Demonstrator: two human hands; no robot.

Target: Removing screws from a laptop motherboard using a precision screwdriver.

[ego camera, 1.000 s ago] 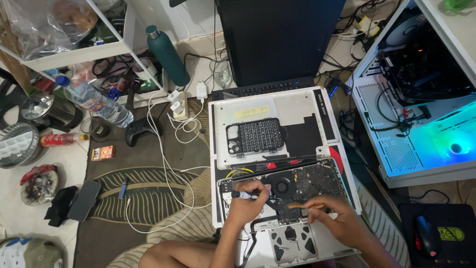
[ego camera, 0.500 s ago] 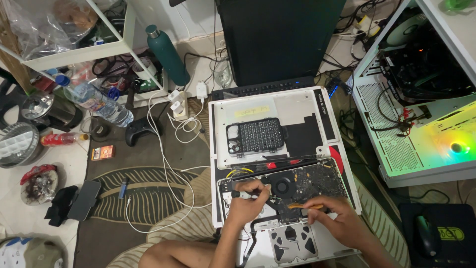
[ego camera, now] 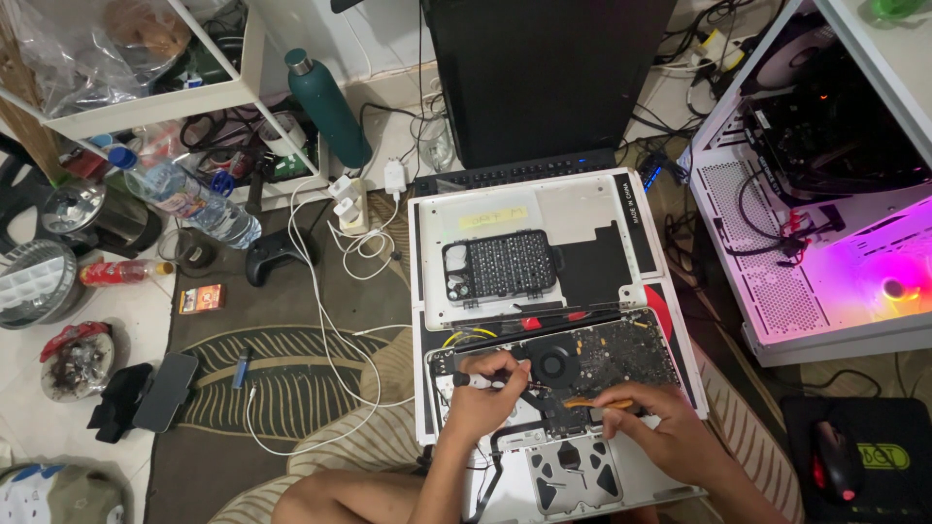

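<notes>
Head view, looking down at the floor. Landmark: the opened laptop [ego camera: 568, 408], lying bottom-up with its cover off, circuit board and round fan exposed.

Left hand [ego camera: 485, 403]: over the laptop's left half, fingers curled and pinching a small screwdriver [ego camera: 482, 381] with a black and white handle; the tip points right toward the fan [ego camera: 553, 365]. Hand rests on the laptop's inner frame.

Right hand [ego camera: 655, 432]: over the laptop's lower right part, fingers pressed together on a thin orange pry tool [ego camera: 594, 402]. The tool lies nearly flat, its tip pointing left onto the board just below the fan. The two tool tips are near each other, not touching as far as can be told.

Behind the laptop: a white panel [ego camera: 529, 247] lying flat, carrying a black tray of screwdriver bits [ego camera: 502, 267] and a yellow note. Beyond the panel, a dark keyboard edge and a large black monitor [ego camera: 549, 73].

Right of the laptop: a white computer case [ego camera: 825, 184], side open, lit pink inside. Near right of the laptop, a black mouse [ego camera: 835, 461] on a dark pad.

Left of the laptop: a leaf-patterned rug [ego camera: 282, 378] with white cables [ego camera: 320, 320], a black game controller [ego camera: 277, 254], a green bottle [ego camera: 328, 107] and a clear plastic water bottle [ego camera: 189, 194].
</notes>
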